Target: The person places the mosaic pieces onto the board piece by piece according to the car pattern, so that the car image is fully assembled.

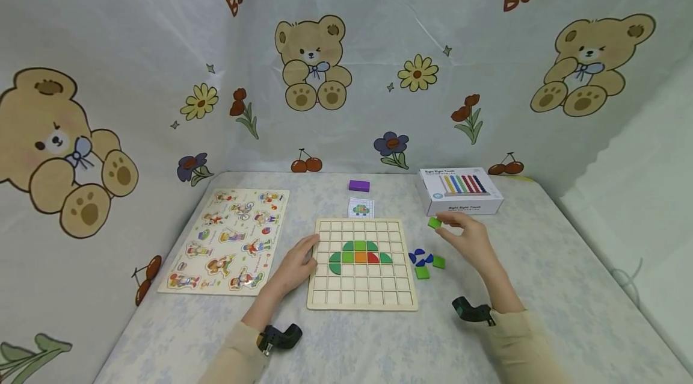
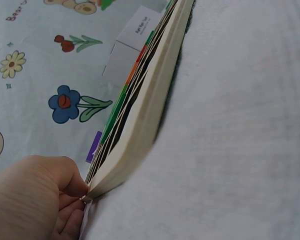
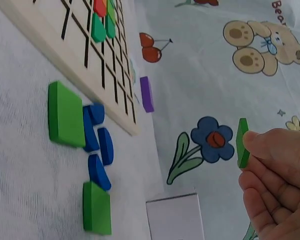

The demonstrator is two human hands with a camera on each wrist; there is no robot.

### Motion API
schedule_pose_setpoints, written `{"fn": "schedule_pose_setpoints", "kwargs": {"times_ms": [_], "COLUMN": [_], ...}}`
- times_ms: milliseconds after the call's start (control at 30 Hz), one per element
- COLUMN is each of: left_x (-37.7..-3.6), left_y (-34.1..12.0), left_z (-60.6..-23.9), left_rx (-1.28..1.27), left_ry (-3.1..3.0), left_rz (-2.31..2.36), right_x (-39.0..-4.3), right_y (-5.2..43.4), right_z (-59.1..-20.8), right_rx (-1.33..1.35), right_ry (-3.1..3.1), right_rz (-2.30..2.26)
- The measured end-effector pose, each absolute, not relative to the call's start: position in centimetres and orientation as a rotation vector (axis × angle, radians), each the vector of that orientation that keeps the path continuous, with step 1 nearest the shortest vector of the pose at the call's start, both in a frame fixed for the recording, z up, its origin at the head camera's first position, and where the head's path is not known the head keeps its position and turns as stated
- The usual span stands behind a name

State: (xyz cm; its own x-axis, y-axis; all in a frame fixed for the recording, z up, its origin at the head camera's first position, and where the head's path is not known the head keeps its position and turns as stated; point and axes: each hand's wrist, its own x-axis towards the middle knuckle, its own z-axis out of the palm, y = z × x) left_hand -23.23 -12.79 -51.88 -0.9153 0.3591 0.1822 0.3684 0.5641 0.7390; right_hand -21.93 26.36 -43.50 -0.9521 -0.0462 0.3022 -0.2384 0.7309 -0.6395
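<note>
A wooden grid board [image 1: 360,298] lies on the table, with green, orange and red pieces set in its upper middle cells. At its left edge my left hand [image 1: 291,265] grips the rim, thumb and fingers bent against the wood in the left wrist view. My right hand [image 1: 470,241] pinches a green square tile [image 3: 242,145] between thumb and fingertips, raised off the table to the right of the board. Below that hand, two more green square tiles [image 1: 422,272] and several blue curved pieces [image 1: 419,251] lie beside the board's right edge.
A picture card [image 1: 360,207] showing a coloured pattern lies behind the board, with a purple block [image 1: 360,185] farther back. A white box [image 1: 460,191] stands at the back right. To the left lies a board with cartoon figures [image 1: 227,242].
</note>
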Motion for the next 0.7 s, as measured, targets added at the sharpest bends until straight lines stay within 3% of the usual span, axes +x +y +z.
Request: {"fn": "schedule_pose_setpoints", "kwargs": {"times_ms": [700], "left_x": [-23.4], "left_y": [-12.9], "left_z": [-51.9], "left_rx": [-0.656], "left_ry": [-2.780], "left_rz": [-1.320], "right_x": [-21.4], "right_y": [14.5], "right_z": [-45.2], "right_rx": [0.688], "right_ry": [-2.605], "right_rz": [1.245]}}
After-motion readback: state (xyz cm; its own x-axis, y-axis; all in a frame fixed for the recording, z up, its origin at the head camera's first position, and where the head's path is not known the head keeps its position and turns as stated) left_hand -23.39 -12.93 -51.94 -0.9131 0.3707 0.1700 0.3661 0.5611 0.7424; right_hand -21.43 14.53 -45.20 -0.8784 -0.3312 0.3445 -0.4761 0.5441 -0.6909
